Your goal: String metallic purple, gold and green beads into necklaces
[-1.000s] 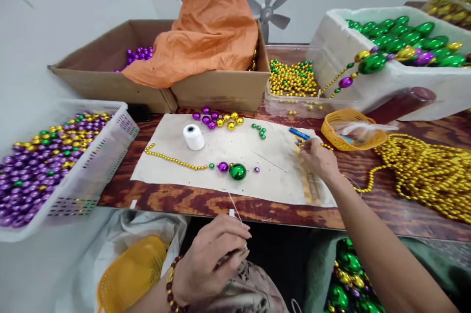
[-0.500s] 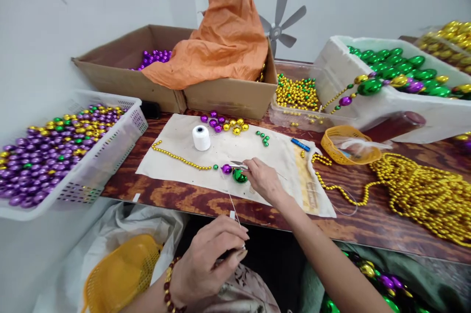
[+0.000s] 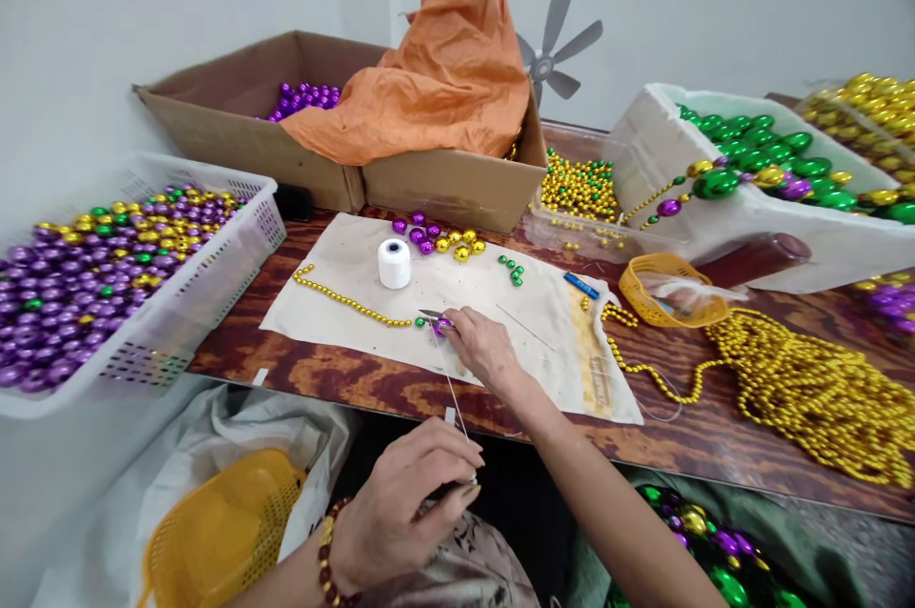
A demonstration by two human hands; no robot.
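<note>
My left hand is held low in front of the table edge, its fingers pinched on a white thread. The thread runs taut up to the beads on the cloth. My right hand grips small scissors, whose blade tips point left over the thread, close to a purple bead. Left of that bead lie a small green bead and a string of gold beads. The larger green bead seen earlier is covered by my right hand. A white thread spool stands behind on the cloth.
Loose purple beads, gold beads and green beads lie behind the spool. A needle and a blue cutter are to the right. A bead-filled basket stands left; a gold bead heap lies right.
My right hand has moved left with the scissors, from over the large green bead to the thread by the purple bead. My left hand keeps its pinch. The view has shifted slightly.
</note>
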